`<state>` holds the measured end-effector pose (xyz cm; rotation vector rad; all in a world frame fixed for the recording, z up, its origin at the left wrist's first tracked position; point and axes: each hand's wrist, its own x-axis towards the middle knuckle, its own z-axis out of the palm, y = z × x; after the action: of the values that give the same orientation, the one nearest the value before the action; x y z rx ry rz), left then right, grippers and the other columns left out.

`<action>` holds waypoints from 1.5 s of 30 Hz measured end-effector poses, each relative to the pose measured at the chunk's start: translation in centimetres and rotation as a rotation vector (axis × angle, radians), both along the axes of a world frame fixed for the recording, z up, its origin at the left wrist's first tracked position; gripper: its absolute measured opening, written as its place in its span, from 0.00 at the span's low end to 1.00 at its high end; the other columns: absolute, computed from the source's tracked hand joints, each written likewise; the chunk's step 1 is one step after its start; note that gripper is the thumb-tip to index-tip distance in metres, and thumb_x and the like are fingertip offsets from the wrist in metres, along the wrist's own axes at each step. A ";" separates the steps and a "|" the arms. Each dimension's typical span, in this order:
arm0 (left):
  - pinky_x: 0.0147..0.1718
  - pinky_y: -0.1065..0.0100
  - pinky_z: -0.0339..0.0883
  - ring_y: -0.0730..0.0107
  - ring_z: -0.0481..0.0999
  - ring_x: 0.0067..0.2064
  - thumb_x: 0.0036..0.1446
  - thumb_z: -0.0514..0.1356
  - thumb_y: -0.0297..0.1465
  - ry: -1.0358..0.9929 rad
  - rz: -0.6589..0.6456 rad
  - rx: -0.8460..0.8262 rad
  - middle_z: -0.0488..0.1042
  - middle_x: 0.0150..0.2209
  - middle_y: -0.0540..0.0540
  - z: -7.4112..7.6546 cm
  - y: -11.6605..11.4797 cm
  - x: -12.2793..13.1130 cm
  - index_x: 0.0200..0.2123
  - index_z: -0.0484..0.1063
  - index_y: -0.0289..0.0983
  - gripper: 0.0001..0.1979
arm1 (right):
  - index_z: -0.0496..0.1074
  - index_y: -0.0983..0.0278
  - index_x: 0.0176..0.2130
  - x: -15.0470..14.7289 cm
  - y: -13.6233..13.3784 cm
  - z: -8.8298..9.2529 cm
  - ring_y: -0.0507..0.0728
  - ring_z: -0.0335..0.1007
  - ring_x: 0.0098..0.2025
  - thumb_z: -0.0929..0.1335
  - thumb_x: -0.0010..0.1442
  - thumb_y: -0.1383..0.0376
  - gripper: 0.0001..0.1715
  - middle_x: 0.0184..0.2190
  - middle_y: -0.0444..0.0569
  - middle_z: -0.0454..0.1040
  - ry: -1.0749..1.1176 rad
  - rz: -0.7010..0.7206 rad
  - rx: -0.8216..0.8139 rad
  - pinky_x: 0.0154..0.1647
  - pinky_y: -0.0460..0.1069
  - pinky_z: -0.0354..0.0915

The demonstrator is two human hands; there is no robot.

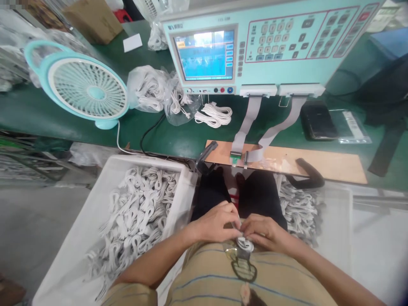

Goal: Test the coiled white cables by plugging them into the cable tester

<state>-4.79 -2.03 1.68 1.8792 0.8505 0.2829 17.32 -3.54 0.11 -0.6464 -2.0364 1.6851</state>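
head view: our left hand (218,223) and right hand (264,229) pinch coiled cable (245,244), probably arranging it; next calls for steadiness.

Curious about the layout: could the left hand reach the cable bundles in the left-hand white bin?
Probably yes: the open bin sits beside the left forearm, many bundles uncovered, though the left hand is busy with a white cable.
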 end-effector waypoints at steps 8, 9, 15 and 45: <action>0.34 0.74 0.63 0.73 0.70 0.34 0.52 0.59 0.32 -0.167 -0.083 -0.142 0.71 0.33 0.46 -0.8 -0.2 0.5 0.32 0.75 0.34 0.08 | 0.72 0.64 0.38 0.4 -0.1 -0.2 0.54 0.67 0.35 0.60 0.65 0.61 0.14 0.32 0.51 0.72 -0.057 -0.021 0.045 0.38 0.47 0.62; 0.34 0.74 0.62 0.73 0.70 0.34 0.50 0.59 0.30 -0.185 -0.046 -0.144 0.71 0.32 0.46 -1.1 -0.4 0.7 0.31 0.74 0.34 0.07 | 0.72 0.64 0.38 0.5 0.0 -0.2 0.54 0.67 0.35 0.60 0.65 0.61 0.14 0.32 0.51 0.72 -0.062 -0.022 0.058 0.37 0.47 0.62; 0.28 0.74 0.58 0.75 0.65 0.29 0.46 0.56 0.25 -0.231 0.341 -0.329 0.66 0.27 0.49 -3.8 -1.6 2.1 0.24 0.68 0.33 0.02 | 0.71 0.65 0.43 0.5 0.2 -0.2 0.54 0.68 0.35 0.62 0.64 0.64 0.12 0.33 0.51 0.72 -0.125 -0.001 0.184 0.37 0.46 0.63; 0.23 0.72 0.68 0.75 0.67 0.24 0.50 0.59 0.39 -0.604 0.934 -0.453 0.67 0.22 0.53 -3.2 5.3 5.5 0.28 0.67 0.34 0.12 | 0.69 0.66 0.27 -4.0 7.7 -2.4 0.51 0.57 0.21 0.70 0.52 0.55 0.16 0.20 0.43 0.66 0.253 -0.876 -0.443 0.23 0.45 0.55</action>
<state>0.68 3.27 -1.57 0.7938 1.1770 1.0642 13.30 4.14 -2.28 -1.1760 -0.9501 1.5291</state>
